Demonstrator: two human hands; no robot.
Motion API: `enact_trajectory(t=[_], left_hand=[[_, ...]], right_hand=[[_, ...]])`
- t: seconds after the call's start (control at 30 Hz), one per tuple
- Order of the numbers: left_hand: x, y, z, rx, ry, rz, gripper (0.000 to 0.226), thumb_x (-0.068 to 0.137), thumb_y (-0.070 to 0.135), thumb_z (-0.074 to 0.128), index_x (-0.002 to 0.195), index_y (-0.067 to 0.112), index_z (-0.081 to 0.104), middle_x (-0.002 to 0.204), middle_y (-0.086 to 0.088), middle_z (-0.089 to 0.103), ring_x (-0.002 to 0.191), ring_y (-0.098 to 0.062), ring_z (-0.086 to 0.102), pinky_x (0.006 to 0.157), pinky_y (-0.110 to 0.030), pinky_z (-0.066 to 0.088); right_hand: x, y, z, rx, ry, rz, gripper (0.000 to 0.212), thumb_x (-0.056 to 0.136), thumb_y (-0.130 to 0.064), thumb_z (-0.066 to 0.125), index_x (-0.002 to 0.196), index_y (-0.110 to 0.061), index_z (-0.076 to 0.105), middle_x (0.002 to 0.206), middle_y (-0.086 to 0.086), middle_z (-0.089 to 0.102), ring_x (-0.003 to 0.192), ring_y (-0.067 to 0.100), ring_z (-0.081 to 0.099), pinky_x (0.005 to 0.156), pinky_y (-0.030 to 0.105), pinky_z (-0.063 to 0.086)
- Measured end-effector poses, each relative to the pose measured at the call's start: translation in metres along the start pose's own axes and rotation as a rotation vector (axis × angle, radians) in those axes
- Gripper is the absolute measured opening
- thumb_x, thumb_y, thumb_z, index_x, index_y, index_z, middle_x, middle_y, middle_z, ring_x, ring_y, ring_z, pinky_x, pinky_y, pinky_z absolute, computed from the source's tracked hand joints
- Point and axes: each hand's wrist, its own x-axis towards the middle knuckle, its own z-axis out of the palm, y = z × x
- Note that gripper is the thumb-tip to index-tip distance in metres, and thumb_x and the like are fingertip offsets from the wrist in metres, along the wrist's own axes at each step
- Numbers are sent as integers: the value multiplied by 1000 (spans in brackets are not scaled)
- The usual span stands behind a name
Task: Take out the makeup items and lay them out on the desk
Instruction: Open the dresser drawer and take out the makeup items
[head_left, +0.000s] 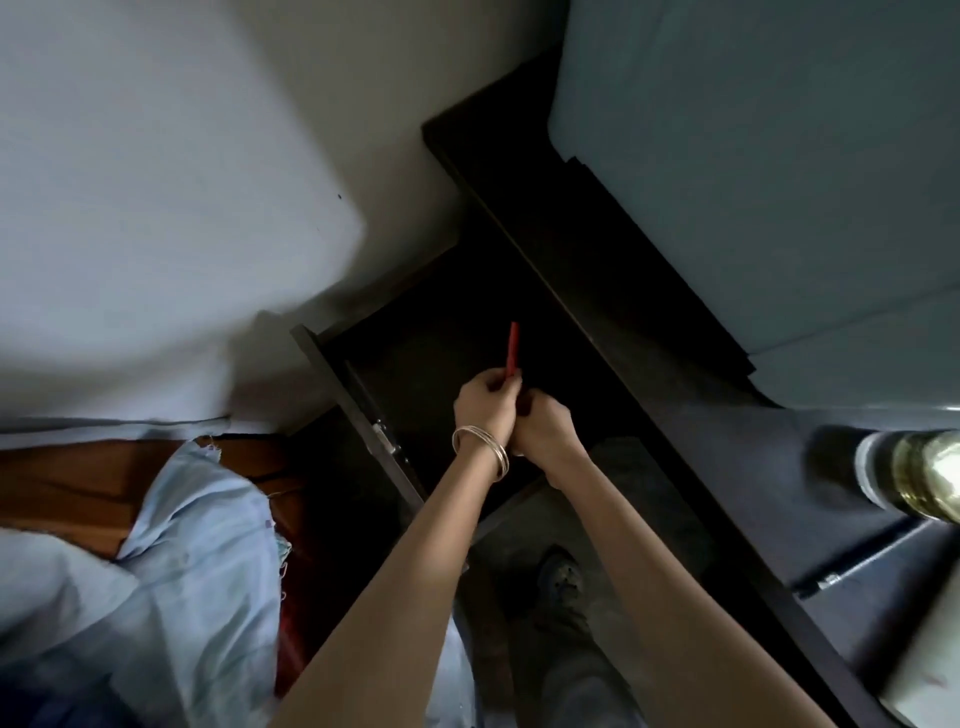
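A pale blue cloth (197, 561) lies crumpled at lower left over an orange surface (67, 488). A shiny brass-coloured knob (930, 475) shows at the right edge. A shoe (561, 577) rests on the floor.

Red pencil (513, 349), dark drawer (363, 395) (silver bangles (480, 447)).

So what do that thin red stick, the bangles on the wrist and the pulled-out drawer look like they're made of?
The red stick, pinched in the left hand, looks like smooth plastic or painted wood; it is too small to tell which. The bangles look like metal: thin, silvery rings catching light. The drawer looks like dark board with a matt laminate or stain, judging by its flat straight edge, with a pale metal fitting on its side.
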Motion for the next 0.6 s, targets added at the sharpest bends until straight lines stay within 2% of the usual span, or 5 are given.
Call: enact_trajectory(t=[0.13, 0.27, 0.4, 0.53, 0.6], left_hand=[[-61, 4, 6, 18, -96, 121, 19, 85, 23, 64, 102, 17, 73, 100, -5, 71, 98, -18, 63, 85, -27, 47], [-110, 16, 29, 95, -301, 195, 21, 82, 23, 68, 102, 20, 73, 96, -1, 73, 98, -14, 65, 92, -31, 49], [-153, 25, 74, 174, -419, 248, 23, 81, 22, 70, 102, 15, 72, 92, -1, 70, 90, -15, 65, 87, -30, 52], [-180, 25, 125, 201, -482, 230, 27, 79, 19, 72, 104, 12, 65, 86, 7, 63, 81, -5, 60, 80, -22, 50], [-194, 22, 150, 226, -522, 237, 27, 78, 16, 73, 103, 10, 65, 79, 11, 60, 75, 0, 57, 78, -22, 50]], right_hand=[[-72, 8, -37, 166, 18, -4, 11, 90, -16, 55, 100, -10, 55, 75, -1, 59, 58, 8, 57, 47, 17, 47], [-125, 36, -78, 233, 86, -27, 9, 91, -15, 55, 100, -13, 54, 75, -2, 59, 59, 5, 57, 48, 13, 49], [-157, 79, -118, 268, 216, -10, 8, 90, -12, 55, 98, -13, 57, 73, -1, 61, 55, 6, 56, 49, 13, 48], [-177, 117, -152, 298, 358, 43, 4, 90, -14, 57, 93, -15, 58, 75, 3, 63, 59, 8, 56, 51, 14, 46], [-184, 136, -167, 313, 429, 73, 1, 89, -16, 58, 90, -16, 58, 78, 4, 65, 63, 10, 59, 57, 19, 48]])
